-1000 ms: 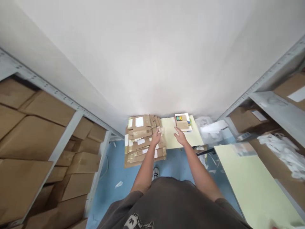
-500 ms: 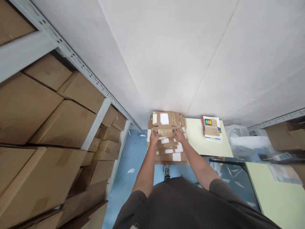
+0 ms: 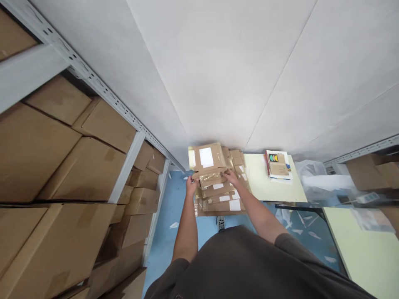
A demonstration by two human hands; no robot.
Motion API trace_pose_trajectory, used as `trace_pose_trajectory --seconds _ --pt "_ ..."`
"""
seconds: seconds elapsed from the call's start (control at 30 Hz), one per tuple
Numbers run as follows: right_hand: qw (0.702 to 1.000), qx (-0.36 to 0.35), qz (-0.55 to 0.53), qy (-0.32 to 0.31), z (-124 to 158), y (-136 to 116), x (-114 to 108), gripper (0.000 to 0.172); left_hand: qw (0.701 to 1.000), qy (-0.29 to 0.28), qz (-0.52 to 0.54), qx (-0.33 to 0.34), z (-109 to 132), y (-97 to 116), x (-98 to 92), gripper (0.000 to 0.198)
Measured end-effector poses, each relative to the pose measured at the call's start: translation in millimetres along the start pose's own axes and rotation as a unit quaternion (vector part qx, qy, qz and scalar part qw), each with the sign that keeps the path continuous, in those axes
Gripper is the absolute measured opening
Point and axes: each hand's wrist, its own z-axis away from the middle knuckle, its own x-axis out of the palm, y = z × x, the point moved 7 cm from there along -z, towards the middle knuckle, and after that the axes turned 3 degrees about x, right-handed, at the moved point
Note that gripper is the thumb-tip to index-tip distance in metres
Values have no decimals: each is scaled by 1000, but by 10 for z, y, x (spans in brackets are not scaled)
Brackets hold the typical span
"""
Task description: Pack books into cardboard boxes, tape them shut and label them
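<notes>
A flattened cardboard box [image 3: 218, 159] with a white label and clear tape lies tilted on top of a pile of flattened cardboard [image 3: 222, 203]. My left hand [image 3: 191, 184] pinches its near left corner, fingers closed. At the near right edge, my right hand [image 3: 230, 177] is closed on the same box. Shiny tape runs along the edge between my hands. More flattened pieces with white labels are layered beneath and to the right.
Shelves of cardboard boxes [image 3: 90, 166] rise on the left. To the right, a pale table [image 3: 262, 182] bears a stack of books [image 3: 278, 167]. A second pale table [image 3: 361, 249] stands nearer. Paper scraps [image 3: 174, 225] lie on the blue floor.
The top flattened box has shifted left and turned slightly, uncovering more of the pieces to its right. My left hand has moved left with its corner; my right hand has stayed nearly in place.
</notes>
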Motion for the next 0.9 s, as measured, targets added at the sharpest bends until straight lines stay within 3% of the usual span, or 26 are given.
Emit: trace_pose_trajectory --seconds 0.1,0.23,0.37,0.53,0.63,0.73,0.9 --pt "997 43 -58 -29 8 -39 79 68 998 -14 57 -11 95 28 -24 40" --pt "988 32 -146 -44 47 -245 72 65 994 -2 108 -4 156 160 -144 48" --pt "981 21 -186 -41 144 -451 -102 66 978 -1 207 12 190 358 -207 56" --pt "971 -46 -224 -64 329 -775 -373 65 963 -41 264 29 323 686 -52 60" --pt "964 -87 -243 -69 477 -923 -664 63 959 -78 271 41 445 941 185 64" --pt "961 -122 -243 -45 664 -966 -1137 63 956 -133 258 42 581 1187 576 73" --pt "959 -156 -235 29 1148 -773 -2278 61 947 -237 215 35 937 1487 1593 70"
